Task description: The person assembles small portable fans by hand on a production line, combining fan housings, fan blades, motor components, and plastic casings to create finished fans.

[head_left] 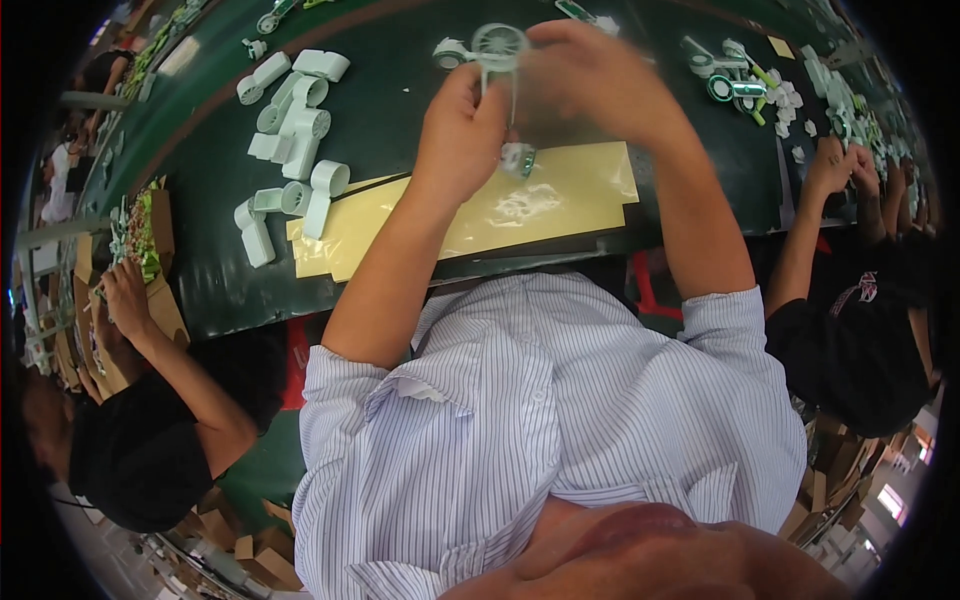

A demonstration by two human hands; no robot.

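Observation:
My left hand (460, 135) is closed around a pale mint fan-like part (500, 42) with a round spoked head, held upright above the table. A small white and green piece (517, 158) shows just below that hand; whether it is joined to the held part I cannot tell. My right hand (600, 85) is beside the round head, smeared by motion, so its fingers cannot be read. Beneath both hands a yellow sheet (585, 185) lies at the table's near edge. Another pale part (452, 53) sits just left of the round head.
Several pale plastic housings (300, 140) lie on the green table (390, 110) to the left. White and green parts (735, 85) are grouped at the right. Co-workers' hands (835, 165) work at the right, and another co-worker's hand (127, 300) is beside a cardboard box (165, 310) at left.

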